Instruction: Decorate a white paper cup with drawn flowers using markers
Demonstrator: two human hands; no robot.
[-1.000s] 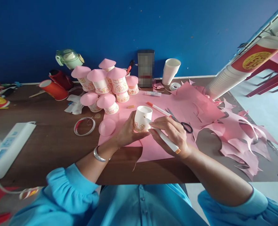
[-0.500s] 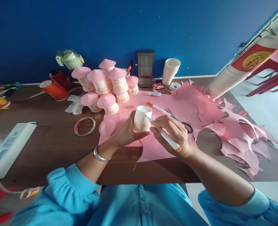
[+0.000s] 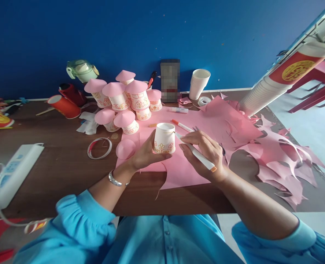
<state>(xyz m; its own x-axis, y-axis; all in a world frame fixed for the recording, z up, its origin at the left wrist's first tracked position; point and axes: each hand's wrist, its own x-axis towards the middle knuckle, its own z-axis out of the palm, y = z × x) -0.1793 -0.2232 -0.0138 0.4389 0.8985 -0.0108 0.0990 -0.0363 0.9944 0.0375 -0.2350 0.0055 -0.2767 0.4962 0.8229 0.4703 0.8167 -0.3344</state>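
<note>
Left hand (image 3: 146, 154): fingers and thumb curled round a white tapered paper cup (image 3: 164, 137), narrow end up, flowers drawn in orange and red round its lower part. Cup held above a pink paper sheet (image 3: 188, 176), in front of the person's torso. Right hand (image 3: 207, 154): fingers pinched closed on a white marker with an orange end (image 3: 202, 158); tip at cup's upper right side, contact unclear. Beyond, leftward: at least 7 drawn-on white cups with pink cone tops (image 3: 120, 102).
</note>
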